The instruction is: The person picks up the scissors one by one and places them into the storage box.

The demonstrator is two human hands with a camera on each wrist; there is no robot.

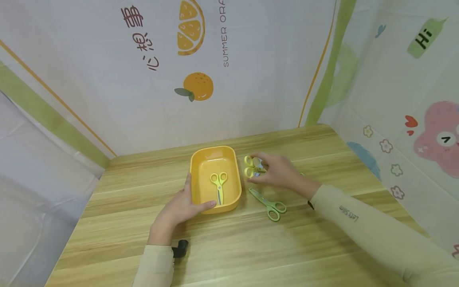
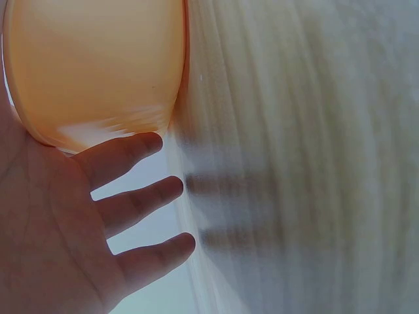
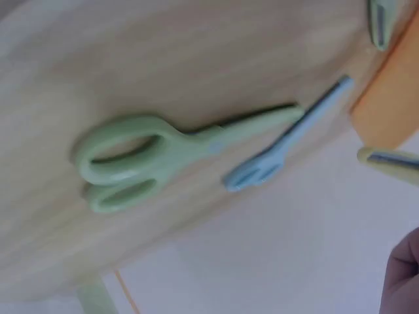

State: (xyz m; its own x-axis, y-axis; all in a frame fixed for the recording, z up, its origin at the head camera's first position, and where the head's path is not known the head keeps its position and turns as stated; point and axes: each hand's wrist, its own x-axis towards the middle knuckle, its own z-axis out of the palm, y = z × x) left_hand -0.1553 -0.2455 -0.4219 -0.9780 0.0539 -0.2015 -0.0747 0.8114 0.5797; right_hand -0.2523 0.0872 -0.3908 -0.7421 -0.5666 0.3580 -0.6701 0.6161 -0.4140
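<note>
My left hand (image 1: 182,207) holds the near left corner of a yellow plastic box (image 1: 195,159), thumb over the near rim and index finger along the left side. Several of its fingers stand spread and fairly straight in the left wrist view. Inside the box lies a pair of yellow scissors (image 1: 220,187), handles away from me. Right of the box, my right hand (image 1: 277,169) pinches another pair of yellow scissors (image 1: 248,172), loops toward the box; their tip shows in the right wrist view. Blue scissors (image 3: 272,157) lie on the table below this hand.
Green scissors (image 1: 269,204) lie near the box's right side. A larger green pair (image 3: 157,154) lies beside the blue ones, mostly hidden by the right hand in the head view. A printed cloth (image 1: 251,91) stands behind the wooden table (image 1: 251,255).
</note>
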